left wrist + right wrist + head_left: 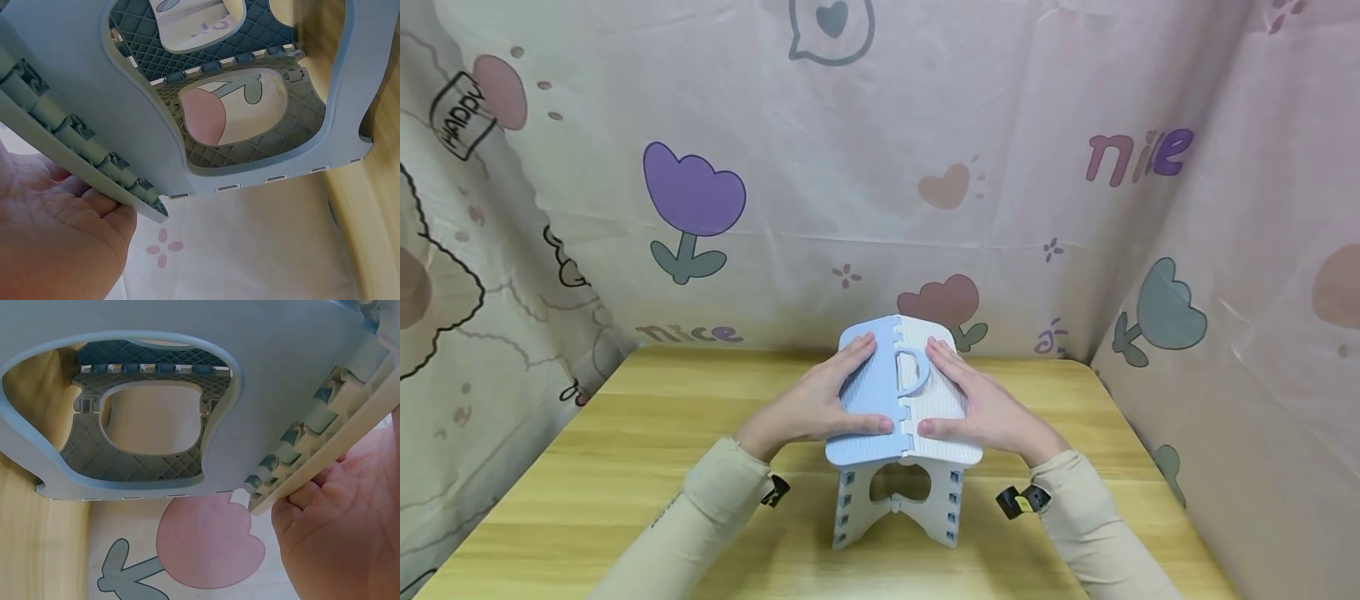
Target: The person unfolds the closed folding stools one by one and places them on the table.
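Observation:
A folding step stool (901,454) stands on the table, its top bent into a low ridge along the middle hinge. The top has a light blue half (863,450) and a white half (951,450). A pale blue carry handle (922,372) lies over the white half. My left hand (820,400) rests on the blue half, index finger and thumb spread over its textured surface. Matching it, my right hand (988,408) presses on the white half. Both wrist views show the stool's ribbed underside, with the left palm (62,231) and right palm (344,519) at the outer edges.
The wooden table (647,467) carries the stool near its middle. Behind it hangs a printed curtain (820,167) with flowers and words, and more of this cloth closes off both sides. Black straps with small devices (1024,502) sit at the wrists.

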Available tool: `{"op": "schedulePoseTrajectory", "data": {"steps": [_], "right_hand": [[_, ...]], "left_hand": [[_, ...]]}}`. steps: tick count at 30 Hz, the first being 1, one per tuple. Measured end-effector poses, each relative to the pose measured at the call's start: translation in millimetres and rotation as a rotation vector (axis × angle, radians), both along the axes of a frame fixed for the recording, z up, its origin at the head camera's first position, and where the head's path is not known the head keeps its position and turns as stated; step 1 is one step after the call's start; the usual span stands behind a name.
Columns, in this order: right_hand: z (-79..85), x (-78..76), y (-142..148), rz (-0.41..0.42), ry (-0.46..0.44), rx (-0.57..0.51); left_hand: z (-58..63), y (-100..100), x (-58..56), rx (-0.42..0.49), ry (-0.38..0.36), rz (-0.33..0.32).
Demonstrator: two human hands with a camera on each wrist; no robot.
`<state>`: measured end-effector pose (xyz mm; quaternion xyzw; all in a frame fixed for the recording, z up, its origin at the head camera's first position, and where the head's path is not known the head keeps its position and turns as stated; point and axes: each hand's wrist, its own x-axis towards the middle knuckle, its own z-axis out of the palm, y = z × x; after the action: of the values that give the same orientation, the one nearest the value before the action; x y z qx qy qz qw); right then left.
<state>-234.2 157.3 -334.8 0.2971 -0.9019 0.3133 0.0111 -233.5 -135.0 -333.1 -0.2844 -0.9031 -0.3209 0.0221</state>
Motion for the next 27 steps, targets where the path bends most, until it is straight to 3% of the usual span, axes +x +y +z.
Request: {"op": "schedulePoseTrajectory", "data": {"steps": [17,27], "right_hand": [[1.2,3.3,-4.5,-0.002,0.0,0.028],[1.4,8.9,-6.0,-0.012,-0.001,0.039]], "left_hand": [[6.7,-1.5,4.4,-0.117,0.015,-0.002],[8.3,-3.3,7.7,-0.131,0.013,-0.011]]}}
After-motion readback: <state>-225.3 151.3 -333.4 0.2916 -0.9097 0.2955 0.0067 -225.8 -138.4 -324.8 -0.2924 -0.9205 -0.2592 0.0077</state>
